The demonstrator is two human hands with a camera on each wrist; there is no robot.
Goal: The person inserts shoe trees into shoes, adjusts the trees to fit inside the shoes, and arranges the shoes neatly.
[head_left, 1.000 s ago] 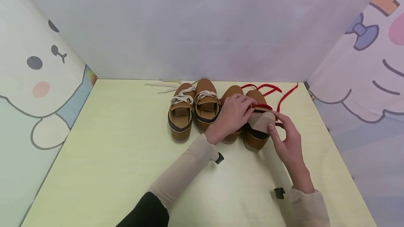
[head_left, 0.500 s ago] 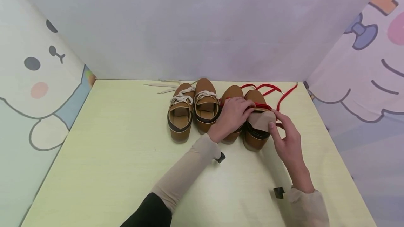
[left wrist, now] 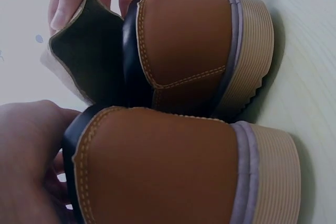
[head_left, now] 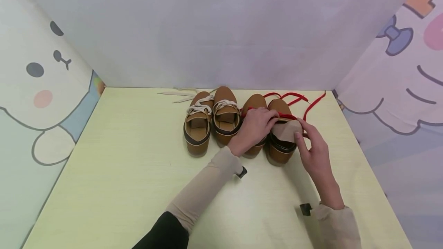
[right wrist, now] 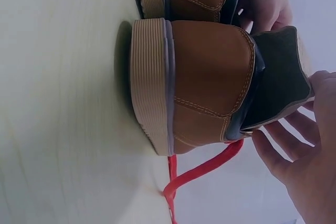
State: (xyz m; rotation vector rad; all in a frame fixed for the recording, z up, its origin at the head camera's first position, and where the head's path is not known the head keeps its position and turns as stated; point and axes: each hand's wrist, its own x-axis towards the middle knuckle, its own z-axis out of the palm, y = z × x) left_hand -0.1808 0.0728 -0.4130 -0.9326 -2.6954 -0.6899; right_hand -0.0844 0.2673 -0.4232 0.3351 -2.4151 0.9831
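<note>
In the head view, two brown shoes with red laces stand side by side. My right hand (head_left: pixel 315 155) pinches the edge of the raised tongue (head_left: pixel 285 130) of the rightmost shoe (head_left: pixel 279 155). The right wrist view shows the tongue's dark underside (right wrist: pixel 281 74) standing up from the collar, thumb and fingers at its edge. My left hand (head_left: pixel 253 129) lies across the other red-laced shoe (head_left: pixel 257 101), its fingertips at the rightmost shoe's lacing. Those fingertips are partly hidden, so their hold is unclear. Red lace (right wrist: pixel 210 163) hangs past the shoe's side.
Two more brown shoes, the outer left one (head_left: pixel 198 126) and its mate (head_left: pixel 226 116), stand to the left with white laces. Loose red lace ends (head_left: pixel 314 106) trail at the back right. A pale table (head_left: pixel 121 172) meets a plain backdrop (head_left: pixel 221 30) behind.
My left hand has shifted very slightly down and left. The right hand and the tongue have hardly moved; a little more of the dark heel collar shows below the tongue.
</note>
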